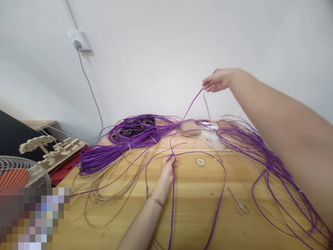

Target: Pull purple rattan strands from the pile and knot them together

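The right hand [217, 80] is lifted high over the desk's far edge, pinching a purple cord [194, 100]. The left hand [168, 167] pinches the same cord at mid-desk. I think it needs pulling straight next. Purple bundles [125, 139], scissors [240, 205] and tape [200, 161] lie close.

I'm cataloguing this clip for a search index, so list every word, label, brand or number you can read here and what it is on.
None can be read.
Black object under the purple cord coil: a small pale mark, too blurred to read.
Bottom-left patch: pixelated, unreadable.
Tape roll, scissors, wall socket: no visible text.
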